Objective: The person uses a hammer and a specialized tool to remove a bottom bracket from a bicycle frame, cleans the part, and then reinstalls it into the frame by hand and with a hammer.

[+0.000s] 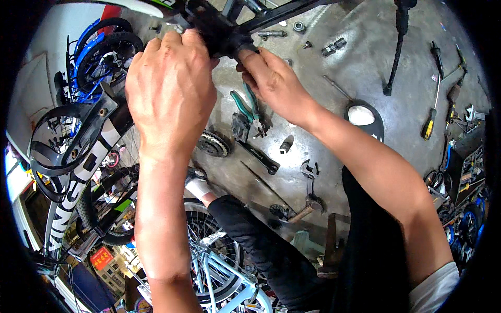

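A black bicycle frame (pixel 119 112) runs up from the lower left, a bottle cage (pixel 57 151) on its tube. At the top, my left hand (pixel 172 88) is closed over the frame beside the dark bottom bracket shell (pixel 222 39); its fingertips are hidden. My right hand (pixel 274 78) has its fingers bent and pressed against the shell's right end. Whether a small part sits between them I cannot tell. Below the hands, green-handled pliers (pixel 249 104) lie on the floor near a black crank arm (pixel 261 159) and a chainring (pixel 214 143).
Concrete floor (pixel 313 94) carries a socket (pixel 286 145), an adjustable wrench (pixel 309 168), a hammer (pixel 309 207) and a yellow-black screwdriver (pixel 429 125). Tool-filled trays (pixel 464 167) line the right. A light-blue bicycle (pixel 229 276) is below my leg; a blue bicycle (pixel 104 52) stands upper left.
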A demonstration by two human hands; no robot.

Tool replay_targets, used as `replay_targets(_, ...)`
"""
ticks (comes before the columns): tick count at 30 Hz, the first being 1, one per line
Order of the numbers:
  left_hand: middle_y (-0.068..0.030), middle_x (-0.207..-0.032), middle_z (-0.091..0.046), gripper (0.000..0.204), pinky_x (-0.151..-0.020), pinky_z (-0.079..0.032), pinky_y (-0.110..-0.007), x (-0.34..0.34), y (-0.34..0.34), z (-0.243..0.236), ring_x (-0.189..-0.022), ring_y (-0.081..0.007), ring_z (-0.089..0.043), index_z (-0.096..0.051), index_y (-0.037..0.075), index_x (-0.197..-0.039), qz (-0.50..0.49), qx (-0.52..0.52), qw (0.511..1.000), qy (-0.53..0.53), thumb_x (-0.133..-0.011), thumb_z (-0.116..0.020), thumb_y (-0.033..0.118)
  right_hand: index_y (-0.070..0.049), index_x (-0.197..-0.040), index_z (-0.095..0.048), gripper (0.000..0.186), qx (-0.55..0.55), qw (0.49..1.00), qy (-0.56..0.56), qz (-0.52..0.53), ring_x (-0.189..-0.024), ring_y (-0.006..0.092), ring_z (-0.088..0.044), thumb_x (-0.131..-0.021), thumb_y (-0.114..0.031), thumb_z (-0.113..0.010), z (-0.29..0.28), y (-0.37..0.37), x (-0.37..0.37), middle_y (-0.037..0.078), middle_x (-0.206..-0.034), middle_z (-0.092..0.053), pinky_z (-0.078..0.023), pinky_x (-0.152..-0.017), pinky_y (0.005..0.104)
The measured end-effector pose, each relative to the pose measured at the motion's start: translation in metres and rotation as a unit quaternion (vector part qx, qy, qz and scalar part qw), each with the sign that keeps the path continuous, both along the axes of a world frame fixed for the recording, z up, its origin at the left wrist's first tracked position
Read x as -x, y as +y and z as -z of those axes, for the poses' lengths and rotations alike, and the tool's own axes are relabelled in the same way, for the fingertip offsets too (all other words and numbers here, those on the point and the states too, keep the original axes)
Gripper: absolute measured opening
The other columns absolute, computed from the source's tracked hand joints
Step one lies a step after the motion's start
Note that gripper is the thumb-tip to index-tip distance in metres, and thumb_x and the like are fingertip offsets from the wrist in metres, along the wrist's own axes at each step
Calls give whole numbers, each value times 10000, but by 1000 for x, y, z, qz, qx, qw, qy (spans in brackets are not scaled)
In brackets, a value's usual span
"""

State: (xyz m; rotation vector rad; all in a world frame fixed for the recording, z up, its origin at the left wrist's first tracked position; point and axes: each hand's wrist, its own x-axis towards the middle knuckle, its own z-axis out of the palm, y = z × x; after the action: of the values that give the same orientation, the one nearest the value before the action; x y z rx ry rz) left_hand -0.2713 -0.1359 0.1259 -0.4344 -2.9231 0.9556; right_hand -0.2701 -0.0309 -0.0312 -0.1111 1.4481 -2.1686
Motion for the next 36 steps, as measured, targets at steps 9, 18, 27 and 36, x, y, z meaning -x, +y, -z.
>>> replay_targets(9, -111, -867, -666, 256, -759, -518, -426, -1, 3, 5, -872, -317, -665, -622, 38, -860, -27, 0, 999, 33, -798, -743, 255, 31, -975, -570, 472, 38, 999, 3, -9, -702, 247, -530, -1022, -425, -456, -4, 1, -1, 106, -725, -514, -450, -680, 383)
replay_targets(18, -114, -873, -668, 289, -747, -520, -414, 0, 4, 6, -870, -308, -669, -625, 38, -854, -27, 23, 999, 37, -797, -753, 290, -32, -1018, -571, 427, 186, 964, -170, -89, -621, 98, -417, -1045, -420, -394, -8, 9, 5, 2, -770, -488, -346, -546, 265)
replay_targets(27, -154, -1151, -663, 410, -960, -460, -406, -39, 24, 21, -1057, -344, -620, -632, 5, -1182, 39, -237, 955, 177, -818, -760, 144, -97, -912, -646, 200, -284, 873, 389, 75, -728, 266, -600, -873, -282, -711, -21, 78, 19, 72, -838, -603, -502, -651, 347)
replay_targets(36, -116, -1057, -683, 452, -773, -518, -315, -58, 55, 110, -930, -182, -651, -607, -40, -1184, -318, -938, 120, 72, -1040, -537, 382, -89, -1116, -677, 364, -422, 608, 672, 10, -1029, 326, -603, -777, -176, -777, -72, 56, 58, 98, -1122, -647, -513, -872, 395)
